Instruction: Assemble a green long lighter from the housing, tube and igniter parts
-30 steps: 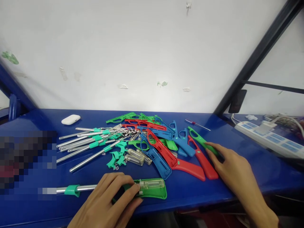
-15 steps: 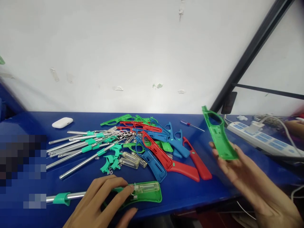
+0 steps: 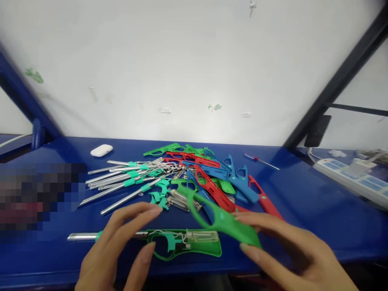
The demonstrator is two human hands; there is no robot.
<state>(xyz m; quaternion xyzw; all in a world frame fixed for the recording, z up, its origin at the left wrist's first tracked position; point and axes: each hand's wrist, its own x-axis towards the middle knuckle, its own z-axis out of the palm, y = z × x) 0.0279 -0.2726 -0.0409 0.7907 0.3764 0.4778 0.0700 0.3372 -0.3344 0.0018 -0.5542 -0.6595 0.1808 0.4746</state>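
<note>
My right hand (image 3: pixel 291 246) pinches a green lighter handle half (image 3: pixel 232 226) by its wide end, its smooth outer side facing up. The shell is tilted in the air, slightly blurred. Beneath and left of it, the other green handle half (image 3: pixel 207 248) lies open side up on the table. Set in it are a clear fuel tank (image 3: pixel 201 236), a teal trigger (image 3: pixel 171 242) and thin white wires. A metal lighter tube (image 3: pixel 81 237) sticks out to its left. My left hand (image 3: pixel 112 246) is over this tube, thumb and fingers apart; whether it touches is unclear.
Behind lie several metal tubes with teal collars (image 3: pixel 121 186), loose teal triggers (image 3: pixel 157 198), clear tanks (image 3: pixel 178 202) and red, blue and green handle halves (image 3: pixel 212 188). A screwdriver (image 3: pixel 260 160), a white case (image 3: pixel 102 150) and a power strip (image 3: pixel 348 178) lie farther out.
My right hand has brought the green handle half leftward and turned its outer side up. My left hand has loosened from the lower half, uncovering the trigger and wires. The view has shifted left.
</note>
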